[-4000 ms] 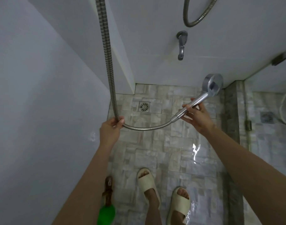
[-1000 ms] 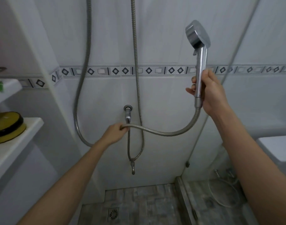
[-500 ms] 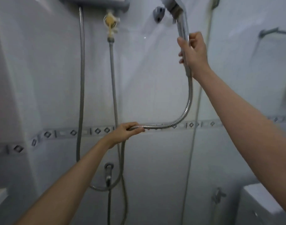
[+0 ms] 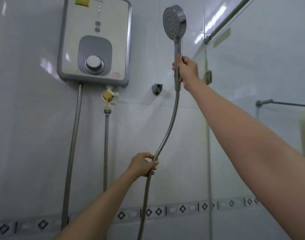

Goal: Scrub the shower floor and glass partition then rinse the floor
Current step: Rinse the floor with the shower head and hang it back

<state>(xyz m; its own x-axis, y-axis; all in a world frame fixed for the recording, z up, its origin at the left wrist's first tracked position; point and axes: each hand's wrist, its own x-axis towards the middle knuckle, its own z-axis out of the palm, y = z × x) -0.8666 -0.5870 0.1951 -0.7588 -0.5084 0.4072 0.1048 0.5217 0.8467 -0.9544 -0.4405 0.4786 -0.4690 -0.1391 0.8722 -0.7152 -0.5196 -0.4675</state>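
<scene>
My right hand (image 4: 187, 71) grips the chrome handle of the shower head (image 4: 174, 22) and holds it upright, high against the white tiled wall. The spray face points left, toward me. The small wall bracket (image 4: 157, 88) sits just left of and below my right hand, with nothing in it. My left hand (image 4: 144, 164) grips the ribbed metal hose (image 4: 169, 129) lower down, where it bends and drops out of view. The glass partition (image 4: 252, 101) stands to the right. The shower floor is out of view.
A white and grey water heater (image 4: 94, 40) with a round knob hangs on the wall at upper left. Two hoses and a yellowed valve (image 4: 108, 97) run down below it. A towel rail (image 4: 278, 103) shows behind the glass. A patterned tile border (image 4: 165, 211) crosses the wall low down.
The view has swung from the floor up to the wall. My right hand lifted the shower head from floor level to beside the bracket. My left hand rose along with the hose.
</scene>
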